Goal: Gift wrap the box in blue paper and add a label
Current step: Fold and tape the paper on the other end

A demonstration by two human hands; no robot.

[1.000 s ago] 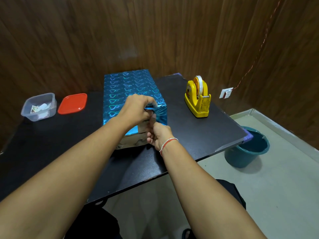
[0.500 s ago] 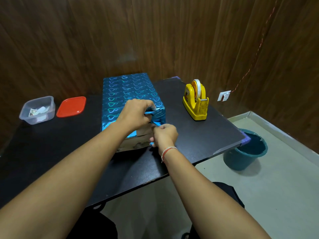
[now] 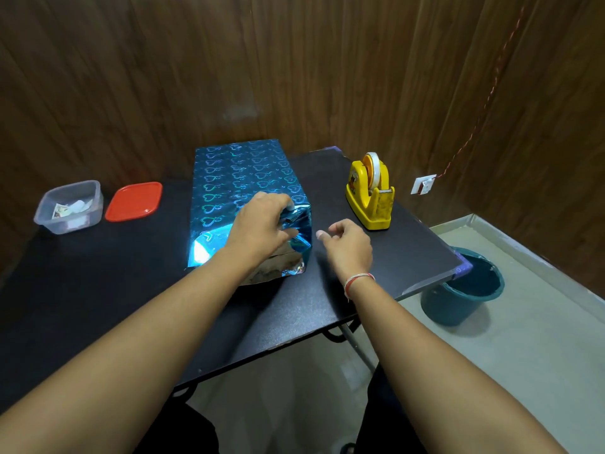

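Note:
A box (image 3: 242, 178) wrapped in shiny blue heart-patterned paper lies lengthwise on the black table (image 3: 98, 290). Its near end is still partly unfolded, with brown cardboard showing below the folded blue flaps. My left hand (image 3: 262, 227) grips the folded paper at that near end, fingers curled over the top edge. My right hand (image 3: 348, 247) hovers just right of the box, off the paper, fingers loosely curled and holding nothing. A yellow tape dispenser (image 3: 371, 194) with a white roll stands to the right of the box.
A clear plastic tub (image 3: 70, 208) with paper bits inside and its red lid (image 3: 134, 201) sit at the table's left. A teal bucket (image 3: 465, 286) stands on the floor past the table's right edge. Wooden walls close in behind.
My right hand has let go of the paper flap at the box's near end and moved right, away from the box. My left hand still holds the fold.

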